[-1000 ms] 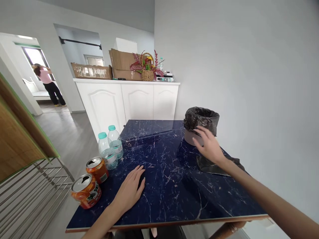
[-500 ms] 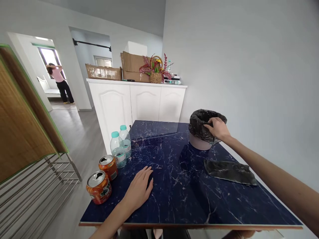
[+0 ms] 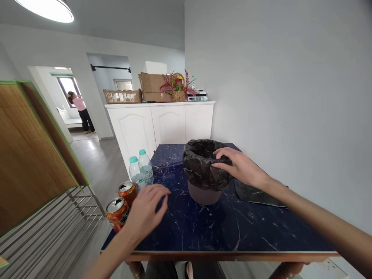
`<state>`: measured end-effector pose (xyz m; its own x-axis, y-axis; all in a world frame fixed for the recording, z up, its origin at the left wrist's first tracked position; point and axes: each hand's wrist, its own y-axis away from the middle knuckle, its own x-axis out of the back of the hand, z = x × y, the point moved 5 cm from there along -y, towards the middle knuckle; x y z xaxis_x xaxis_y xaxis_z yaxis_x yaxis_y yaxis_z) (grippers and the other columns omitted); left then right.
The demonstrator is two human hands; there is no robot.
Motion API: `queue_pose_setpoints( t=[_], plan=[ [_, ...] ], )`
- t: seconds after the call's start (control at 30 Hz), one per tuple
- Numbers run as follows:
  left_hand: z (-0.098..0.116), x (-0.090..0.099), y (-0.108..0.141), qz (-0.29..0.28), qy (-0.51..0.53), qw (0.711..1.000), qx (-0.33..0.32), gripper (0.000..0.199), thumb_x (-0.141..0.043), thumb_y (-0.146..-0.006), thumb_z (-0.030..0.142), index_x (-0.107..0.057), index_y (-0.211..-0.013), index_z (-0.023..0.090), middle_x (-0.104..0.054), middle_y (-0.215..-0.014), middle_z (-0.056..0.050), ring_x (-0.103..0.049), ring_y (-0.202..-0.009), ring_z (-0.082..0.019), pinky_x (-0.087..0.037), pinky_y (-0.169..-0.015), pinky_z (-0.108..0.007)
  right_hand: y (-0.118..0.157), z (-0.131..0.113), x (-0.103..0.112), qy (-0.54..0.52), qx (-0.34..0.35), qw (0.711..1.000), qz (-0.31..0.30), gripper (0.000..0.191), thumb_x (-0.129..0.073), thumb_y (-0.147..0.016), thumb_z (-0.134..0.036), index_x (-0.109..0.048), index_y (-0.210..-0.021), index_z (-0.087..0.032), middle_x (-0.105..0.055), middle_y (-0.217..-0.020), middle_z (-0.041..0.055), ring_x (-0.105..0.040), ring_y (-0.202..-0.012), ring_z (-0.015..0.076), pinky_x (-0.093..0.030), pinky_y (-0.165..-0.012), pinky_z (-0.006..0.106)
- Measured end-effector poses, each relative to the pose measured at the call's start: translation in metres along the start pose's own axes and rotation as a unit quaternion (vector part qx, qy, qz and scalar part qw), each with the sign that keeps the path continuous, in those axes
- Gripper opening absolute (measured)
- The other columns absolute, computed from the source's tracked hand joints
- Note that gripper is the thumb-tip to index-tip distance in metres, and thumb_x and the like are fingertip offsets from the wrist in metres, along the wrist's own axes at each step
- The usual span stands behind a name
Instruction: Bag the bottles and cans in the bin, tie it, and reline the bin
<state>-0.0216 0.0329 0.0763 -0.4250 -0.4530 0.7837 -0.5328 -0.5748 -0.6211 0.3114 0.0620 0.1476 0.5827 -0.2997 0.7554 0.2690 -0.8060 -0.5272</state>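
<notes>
A small pale trash bin [image 3: 204, 195] lined with a black plastic bag [image 3: 200, 168] stands on the dark blue marble-patterned table. My right hand [image 3: 240, 164] straddles its bagged rim, thumb outside and fingers inside. Slightly blurred, my left hand [image 3: 148, 207] hovers over the table's left side, thumb apart from the fingers and nothing in it. Just left of that hand are two orange drink cans, a nearer can [image 3: 116, 213] and a farther can [image 3: 128, 190], both with opened tops. Behind them, two clear water bottles with teal caps stand upright, a left bottle [image 3: 136, 172] and a right bottle [image 3: 145, 166].
A folded black plastic piece [image 3: 258, 193] lies on the table [image 3: 209, 236] right of the bin. Beyond, a white cabinet [image 3: 168, 124] bears cardboard boxes [image 3: 155, 87] and a flower basket [image 3: 178, 95]. At left is a metal rack [image 3: 66, 221]. A person [image 3: 81, 110] stands in a far room.
The trash bin has come nearer and left across the table with my right hand at its rim. My left hand has risen off the tabletop and shifted left toward the cans. The view has tilted up.
</notes>
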Motion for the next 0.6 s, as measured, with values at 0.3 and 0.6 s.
queue_pose_setpoints(
  t=[0.3,0.6],
  plan=[
    [-0.135,0.039,-0.137,-0.138,-0.242,0.926,0.256,0.060,-0.050,-0.103,0.048,-0.058,-0.144,0.007,-0.065,-0.144,-0.028,-0.054,-0.139,-0.047,-0.040,-0.113,-0.060,0.049,-0.021,-0.012,-0.031,0.004,0.990,0.137,0.057,-0.064,-0.101,-0.049,-0.045,-0.152,-0.032,-0.047,-0.163,0.0124,-0.038,-0.157,0.0400,-0.045,-0.121,0.065],
    [-0.159,-0.002,-0.157,-0.220,-0.200,0.917,0.265,0.037,-0.054,-0.100,0.047,-0.073,-0.119,0.022,-0.078,-0.124,-0.017,-0.071,-0.117,-0.038,-0.051,-0.096,-0.047,0.159,0.066,-0.081,-0.149,-0.146,0.956,0.207,0.033,-0.051,-0.106,-0.048,-0.053,-0.135,-0.032,-0.057,-0.139,0.0157,-0.066,-0.121,0.0356,-0.062,-0.096,0.057]
  ],
)
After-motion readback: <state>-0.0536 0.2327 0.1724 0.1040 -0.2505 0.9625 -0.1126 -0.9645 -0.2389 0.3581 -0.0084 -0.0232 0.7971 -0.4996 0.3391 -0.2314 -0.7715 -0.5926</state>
